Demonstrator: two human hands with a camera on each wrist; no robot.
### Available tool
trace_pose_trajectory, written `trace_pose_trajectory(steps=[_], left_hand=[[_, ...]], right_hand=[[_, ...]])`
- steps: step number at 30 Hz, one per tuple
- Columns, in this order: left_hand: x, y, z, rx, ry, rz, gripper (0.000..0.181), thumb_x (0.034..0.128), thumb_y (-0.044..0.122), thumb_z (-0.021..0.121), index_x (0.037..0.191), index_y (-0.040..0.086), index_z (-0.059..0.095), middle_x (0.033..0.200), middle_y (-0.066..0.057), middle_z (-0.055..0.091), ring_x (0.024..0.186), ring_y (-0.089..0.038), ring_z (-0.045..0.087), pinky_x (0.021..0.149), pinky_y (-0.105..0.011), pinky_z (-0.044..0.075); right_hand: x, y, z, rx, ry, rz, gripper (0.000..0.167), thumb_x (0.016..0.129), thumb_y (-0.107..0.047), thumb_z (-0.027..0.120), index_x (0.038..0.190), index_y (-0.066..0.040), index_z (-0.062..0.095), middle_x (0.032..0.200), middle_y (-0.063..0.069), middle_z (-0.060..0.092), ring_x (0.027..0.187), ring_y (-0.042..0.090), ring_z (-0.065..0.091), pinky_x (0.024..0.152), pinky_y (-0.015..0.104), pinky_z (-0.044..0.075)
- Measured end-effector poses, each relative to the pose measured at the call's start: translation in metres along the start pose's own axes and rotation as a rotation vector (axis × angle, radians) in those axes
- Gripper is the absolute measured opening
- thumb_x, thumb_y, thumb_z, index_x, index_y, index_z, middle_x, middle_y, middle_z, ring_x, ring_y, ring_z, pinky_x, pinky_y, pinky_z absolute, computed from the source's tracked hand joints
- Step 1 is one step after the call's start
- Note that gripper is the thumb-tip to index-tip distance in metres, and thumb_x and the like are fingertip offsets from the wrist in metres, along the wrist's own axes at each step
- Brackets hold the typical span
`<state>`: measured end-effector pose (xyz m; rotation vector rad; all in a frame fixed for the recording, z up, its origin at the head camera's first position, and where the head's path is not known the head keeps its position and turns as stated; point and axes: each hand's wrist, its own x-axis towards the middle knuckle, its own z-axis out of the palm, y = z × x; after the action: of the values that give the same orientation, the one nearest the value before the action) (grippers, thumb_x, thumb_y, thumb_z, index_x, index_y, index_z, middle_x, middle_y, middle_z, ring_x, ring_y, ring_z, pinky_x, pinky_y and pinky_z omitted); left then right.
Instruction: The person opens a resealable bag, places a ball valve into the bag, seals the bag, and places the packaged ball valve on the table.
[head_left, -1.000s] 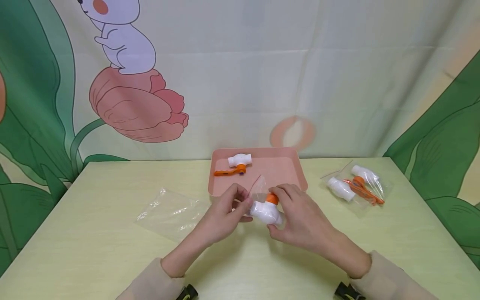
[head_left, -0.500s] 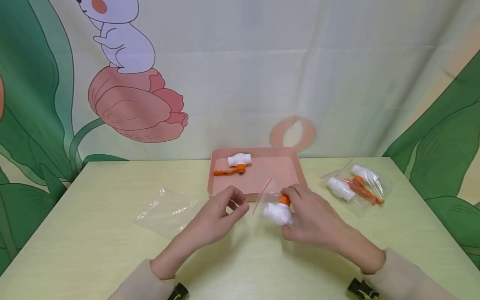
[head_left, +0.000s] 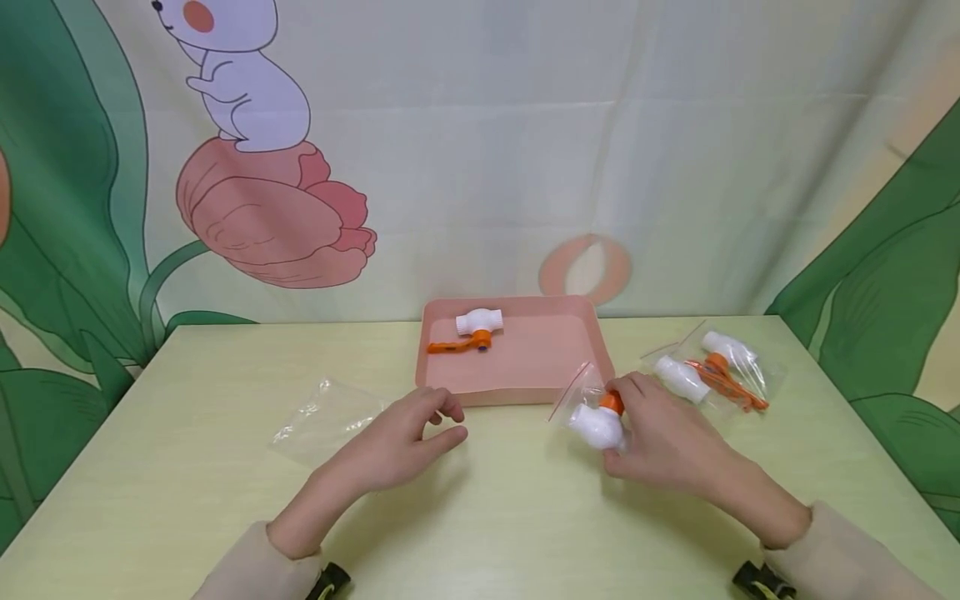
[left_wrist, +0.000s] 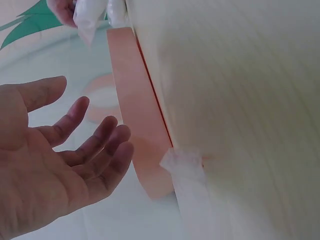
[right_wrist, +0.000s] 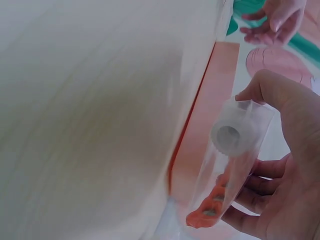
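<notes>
My right hand [head_left: 667, 429] holds a white ball valve [head_left: 597, 425] with an orange handle, still inside a clear zip bag [head_left: 573, 390]. In the right wrist view the valve's round pipe end [right_wrist: 231, 137] and its orange handle [right_wrist: 210, 205] show through the plastic, thumb on one side and fingers on the other. My left hand [head_left: 397, 437] hovers over the table with fingers loosely bent and nothing in them. Beside it a flat clear bag [head_left: 322, 421] lies on the table, partly behind the hand. An unwrapped ball valve [head_left: 480, 322] with an orange handle lies in the pink tray [head_left: 540, 350].
At the right, bagged white valves [head_left: 682, 377] with orange handles lie on the pale table [head_left: 187, 467]. The tray stands near the table's back edge, before a printed curtain [head_left: 465, 167].
My left hand has let go of the bagged valve and drawn back left and down. The right hand has carried that valve to the right.
</notes>
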<state>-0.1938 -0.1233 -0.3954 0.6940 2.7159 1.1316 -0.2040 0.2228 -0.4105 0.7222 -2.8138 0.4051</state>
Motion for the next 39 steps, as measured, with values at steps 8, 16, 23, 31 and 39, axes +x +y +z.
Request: trace_pose_trajectory(steps=[8,16,23,31,39], left_hand=[[-0.004,-0.012,-0.011,0.034,0.007,-0.018,0.013,0.1039,0.024,0.063,0.110,0.012,0.064,0.115,-0.005,0.061,0.113,-0.032,0.056,0.094,-0.046,0.047],[-0.007,-0.024,-0.021,0.077,-0.006,-0.036,0.015,0.1039,0.026,0.062,0.110,0.012,0.063,0.121,-0.009,0.058,0.118,-0.035,0.053,0.097,-0.050,0.046],[-0.011,-0.029,-0.032,0.117,-0.078,-0.055,0.021,0.1031,0.031,0.063,0.113,0.012,0.064,0.122,-0.012,0.057,0.117,-0.034,0.052,0.096,-0.050,0.045],[-0.015,-0.036,-0.044,0.158,-0.123,-0.096,0.030,0.1023,0.034,0.064,0.119,0.009,0.063,0.125,-0.015,0.055,0.118,-0.035,0.052,0.095,-0.050,0.046],[-0.016,-0.052,-0.054,0.223,-0.136,-0.098,0.046,0.0922,0.027,0.077,0.127,0.004,0.060,0.143,-0.025,0.047,0.133,-0.045,0.042,0.105,-0.060,0.039]], right_hand=[[-0.014,0.024,-0.005,0.014,-0.049,0.121,0.057,0.068,-0.027,0.080,0.115,0.002,0.062,0.106,0.006,0.061,0.086,0.019,0.055,0.061,0.031,0.048],[-0.027,0.044,-0.010,-0.038,-0.092,0.134,0.048,0.063,-0.024,0.079,0.102,-0.003,0.059,0.086,0.000,0.051,0.073,0.017,0.048,0.056,0.032,0.041],[-0.035,0.057,-0.011,-0.063,-0.122,0.155,0.050,0.063,-0.023,0.080,0.102,-0.003,0.059,0.092,0.004,0.051,0.078,0.022,0.049,0.057,0.034,0.040],[-0.037,0.068,-0.014,-0.086,-0.085,0.109,0.057,0.065,-0.020,0.078,0.114,0.003,0.060,0.135,0.029,0.050,0.133,0.047,0.042,0.076,0.053,0.052],[-0.039,0.073,-0.023,-0.090,-0.131,0.123,0.055,0.066,-0.020,0.080,0.112,0.004,0.062,0.146,0.037,0.040,0.129,0.054,0.041,0.086,0.062,0.049]])
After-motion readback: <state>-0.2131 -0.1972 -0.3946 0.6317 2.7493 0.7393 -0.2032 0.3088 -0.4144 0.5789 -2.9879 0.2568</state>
